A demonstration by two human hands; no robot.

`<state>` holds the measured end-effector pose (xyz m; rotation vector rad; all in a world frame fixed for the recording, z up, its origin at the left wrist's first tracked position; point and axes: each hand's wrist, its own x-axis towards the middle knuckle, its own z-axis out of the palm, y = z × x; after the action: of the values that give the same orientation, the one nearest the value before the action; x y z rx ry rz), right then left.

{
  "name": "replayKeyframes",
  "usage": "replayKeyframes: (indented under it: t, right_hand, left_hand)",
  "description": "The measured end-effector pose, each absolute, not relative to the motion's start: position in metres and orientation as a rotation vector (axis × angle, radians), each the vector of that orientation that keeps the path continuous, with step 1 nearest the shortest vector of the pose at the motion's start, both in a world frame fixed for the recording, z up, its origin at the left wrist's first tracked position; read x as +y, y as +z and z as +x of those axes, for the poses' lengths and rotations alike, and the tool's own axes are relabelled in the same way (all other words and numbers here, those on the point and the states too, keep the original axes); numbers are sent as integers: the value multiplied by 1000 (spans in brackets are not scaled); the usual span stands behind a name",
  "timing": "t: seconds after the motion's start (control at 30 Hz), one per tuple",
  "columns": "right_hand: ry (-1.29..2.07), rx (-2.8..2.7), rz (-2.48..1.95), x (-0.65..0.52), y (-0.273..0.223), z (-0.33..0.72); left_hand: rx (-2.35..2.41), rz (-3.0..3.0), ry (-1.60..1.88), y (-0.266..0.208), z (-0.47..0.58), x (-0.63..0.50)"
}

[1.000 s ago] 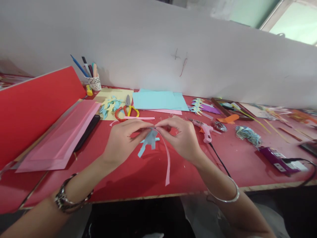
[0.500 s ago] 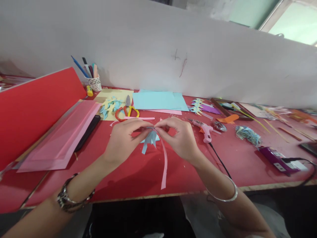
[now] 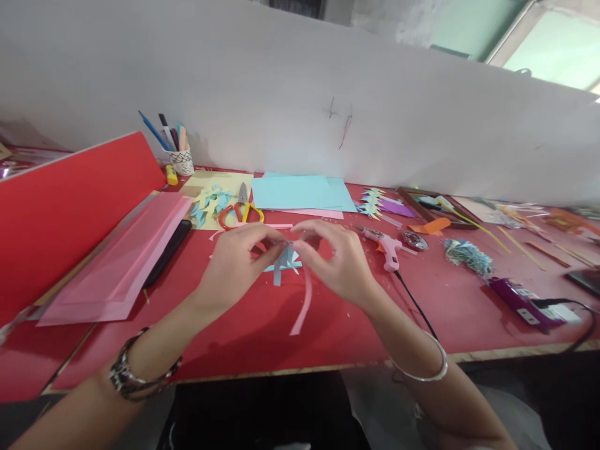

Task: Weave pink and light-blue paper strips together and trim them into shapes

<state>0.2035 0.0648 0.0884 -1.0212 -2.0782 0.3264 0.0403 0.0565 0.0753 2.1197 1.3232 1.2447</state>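
Pinching blue strips between thumb and fingertips of the left hand, closed on the paper, above the middle of the desk and well back from its near edge. Just beside, with fingertips almost meeting those of the left, the right hand, curled, thumb and forefinger bent toward each other; impossible to tell whether gripping firmly. From behind its thumb, a pink strip, hanging in a gentle curve toward the near edge. Below the blue strips, a light-blue piece, apparently lying on the desk. On the left wrist, a dark patterned bracelet; on the right forearm, a silvery bangle.

Along the far edge, left to right: a cup with pens standing in it; a yellow sheet bearing curled paper bits and scissors with red and yellow handles; overlapping blue sheets; then a brown-framed tray. Toward the left edge, a tilted red board, with pink sheets beside it. Toward the right edge, a pink glue gun with its black cord trailing toward the near edge, a bundle of pale shreds, and a purple power strip.
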Motion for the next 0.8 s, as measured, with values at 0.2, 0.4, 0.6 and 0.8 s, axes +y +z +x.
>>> replayKeyframes:
  t: [0.2, 0.4, 0.6, 0.8]
  right_hand:
    - [224, -2200, -1083, 63, 91, 207]
    - [291, -2331, -1090, 65, 92, 208]
    - [380, -2254, -1073, 64, 93, 207]
    - [485, -2183, -1046, 65, 97, 210]
  left_hand:
    - [1260, 2065, 1220, 77, 38, 56]
    - [1245, 2134, 1194, 76, 37, 56]
    - [1217, 2135, 1182, 70, 37, 57]
    - [1268, 2151, 999, 63, 37, 55]
